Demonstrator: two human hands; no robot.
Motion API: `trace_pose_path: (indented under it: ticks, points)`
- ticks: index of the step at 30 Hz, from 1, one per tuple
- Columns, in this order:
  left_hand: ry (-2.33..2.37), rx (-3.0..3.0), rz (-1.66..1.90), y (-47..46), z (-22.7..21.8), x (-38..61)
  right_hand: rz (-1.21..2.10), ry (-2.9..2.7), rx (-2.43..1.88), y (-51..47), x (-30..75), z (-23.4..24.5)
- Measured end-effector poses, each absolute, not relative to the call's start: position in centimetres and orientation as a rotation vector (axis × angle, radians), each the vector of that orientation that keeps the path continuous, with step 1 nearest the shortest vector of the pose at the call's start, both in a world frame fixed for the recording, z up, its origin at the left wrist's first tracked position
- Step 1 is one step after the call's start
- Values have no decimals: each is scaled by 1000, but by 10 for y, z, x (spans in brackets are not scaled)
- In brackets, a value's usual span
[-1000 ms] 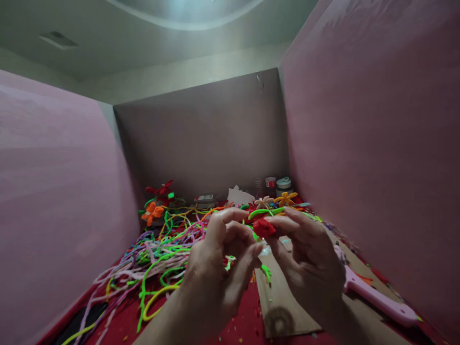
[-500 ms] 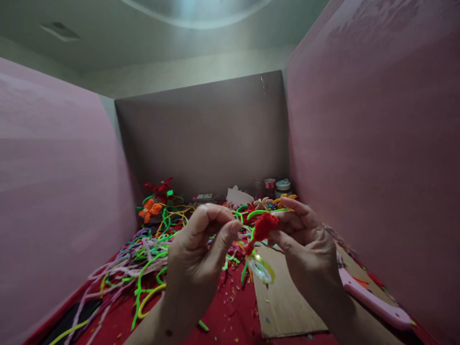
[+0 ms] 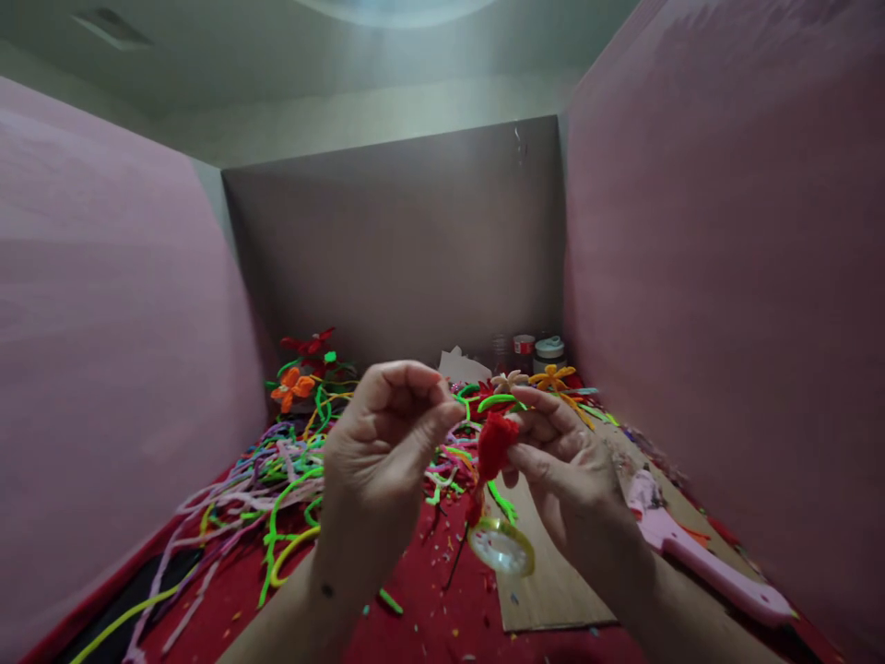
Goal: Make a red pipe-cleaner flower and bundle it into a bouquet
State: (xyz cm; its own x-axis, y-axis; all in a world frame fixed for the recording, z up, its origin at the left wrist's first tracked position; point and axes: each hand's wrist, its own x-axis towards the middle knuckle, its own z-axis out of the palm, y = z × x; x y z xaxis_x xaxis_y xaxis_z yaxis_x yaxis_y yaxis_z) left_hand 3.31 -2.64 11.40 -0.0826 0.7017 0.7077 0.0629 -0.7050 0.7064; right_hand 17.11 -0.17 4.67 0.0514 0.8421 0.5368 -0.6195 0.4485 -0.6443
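Note:
My right hand (image 3: 563, 461) pinches a red fuzzy pipe-cleaner flower (image 3: 494, 441) and holds it up in front of me. Its red stem runs down toward a roll of clear tape (image 3: 501, 546) that hangs just below. My left hand (image 3: 383, 443) is raised beside it with thumb and fingers pinched together. What the left fingers grip is too thin to make out. Both hands hover above a red table cover (image 3: 429, 609).
A tangle of green, pink, yellow and purple pipe cleaners (image 3: 277, 480) lies at the left. A cardboard sheet (image 3: 553, 590) and a pink glue gun (image 3: 698, 563) lie at the right. Finished flowers (image 3: 294, 387) and small jars (image 3: 549, 350) stand at the back. Pink walls close in on both sides.
The hands have drawn apart and risen slightly. The red flower turned so its stem hangs down, and the tape roll dropped lower into view beneath it.

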Motion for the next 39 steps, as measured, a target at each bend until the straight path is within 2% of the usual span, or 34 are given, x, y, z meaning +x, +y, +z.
trace_pose_path:
  ticks: [4,9,11,17,21,29,39]
  points:
    - [859,1728,1863,-24,121,22,1208,-912,-307,7,174,46]
    - [1015,1958,1437,-14,111,30,1157,-896,-351,11,178,45]
    - [986,2007,1379,-11,104,36,1077,-920,-355,10,179,44]
    - [999,1985,1572,-12,92,45,755,-1031,-395,-3,175,47]
    - [1010,1991,1572,-15,93,48,571,-1139,-473,-11,175,47]
    - [972,2055,1486,-12,96,48,428,-1241,-429,-8,180,43]
    - [956,2229,1421,-12,96,41,428,-1285,-419,-7,181,42]
